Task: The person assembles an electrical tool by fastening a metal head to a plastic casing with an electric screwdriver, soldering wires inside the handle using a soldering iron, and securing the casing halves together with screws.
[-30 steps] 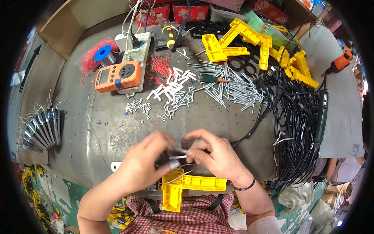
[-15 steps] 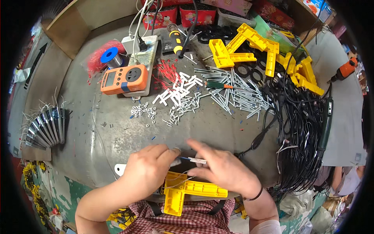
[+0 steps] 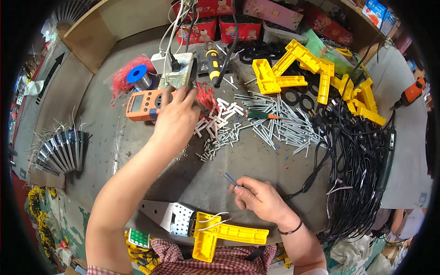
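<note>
My left hand (image 3: 178, 112) reaches out over the near end of the orange meter (image 3: 145, 104), fingers spread and somewhat blurred, beside a heap of red-covered leads (image 3: 206, 97). No object shows in it. Near the front edge, my right hand (image 3: 259, 197) pinches a cable end with blue and brown wires (image 3: 229, 178), their tips pointing up and left. Below it lies an open yellow plastic handle shell (image 3: 243, 233) at the table's edge. Two white wires (image 3: 214, 221) cross the shell from a flat metal plate (image 3: 158, 214) with a dotted panel (image 3: 182, 219).
White sleeves (image 3: 215, 123), small screws (image 3: 222, 142) and long screws (image 3: 286, 126) lie mid-table, with a green screwdriver (image 3: 261, 114). Black cables (image 3: 353, 169) cover the right side, below yellow shells (image 3: 302, 59). A soldering iron (image 3: 212, 64) and solder spool (image 3: 140, 75) stand behind; metal plates (image 3: 62, 151) fan out left.
My left hand has left the wires by my right hand and moved far forward to the meter. My right hand still grips the cable end; the white sleeve seen there no longer shows.
</note>
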Motion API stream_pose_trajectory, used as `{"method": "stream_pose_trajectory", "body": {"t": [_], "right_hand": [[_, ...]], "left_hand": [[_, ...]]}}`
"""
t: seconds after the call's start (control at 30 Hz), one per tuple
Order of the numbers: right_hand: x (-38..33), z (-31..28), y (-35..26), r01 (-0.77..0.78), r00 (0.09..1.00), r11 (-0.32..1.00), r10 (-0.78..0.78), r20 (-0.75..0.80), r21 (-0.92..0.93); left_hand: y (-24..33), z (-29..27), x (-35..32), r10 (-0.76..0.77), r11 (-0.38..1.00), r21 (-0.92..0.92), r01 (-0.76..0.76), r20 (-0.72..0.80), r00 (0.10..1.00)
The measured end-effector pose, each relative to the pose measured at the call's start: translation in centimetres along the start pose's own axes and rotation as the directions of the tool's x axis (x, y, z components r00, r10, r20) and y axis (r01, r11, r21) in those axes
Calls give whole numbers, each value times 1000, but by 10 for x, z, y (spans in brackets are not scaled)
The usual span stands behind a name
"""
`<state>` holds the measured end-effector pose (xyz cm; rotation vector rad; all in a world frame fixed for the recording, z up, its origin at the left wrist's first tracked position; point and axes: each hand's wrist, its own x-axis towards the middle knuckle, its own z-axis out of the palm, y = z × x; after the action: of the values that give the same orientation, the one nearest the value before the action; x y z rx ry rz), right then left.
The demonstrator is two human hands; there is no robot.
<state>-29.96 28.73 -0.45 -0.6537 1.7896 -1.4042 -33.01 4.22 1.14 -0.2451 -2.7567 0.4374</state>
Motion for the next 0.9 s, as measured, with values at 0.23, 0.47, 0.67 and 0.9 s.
{"method": "stream_pose_trajectory", "body": {"t": [0.23, 0.47, 0.67, 0.9], "right_hand": [[-2, -3, 6, 57, 998, 997, -55, -35, 48], [5, -3, 9, 7, 1000, 996, -7, 2, 92], [4, -2, 12, 6, 998, 983, 7, -68, 183], [5, -4, 9, 10, 999, 988, -5, -38, 153]], "left_hand": [[-1, 9, -3, -43, 972, -234, 20, -94, 995], [-6, 0, -15, -43, 972, -233, 18, -102, 994], [-15, 2, -22, 29, 981, -189, -47, -96, 995], [-14, 8, -23, 32, 983, -181, -43, -64, 997]]}}
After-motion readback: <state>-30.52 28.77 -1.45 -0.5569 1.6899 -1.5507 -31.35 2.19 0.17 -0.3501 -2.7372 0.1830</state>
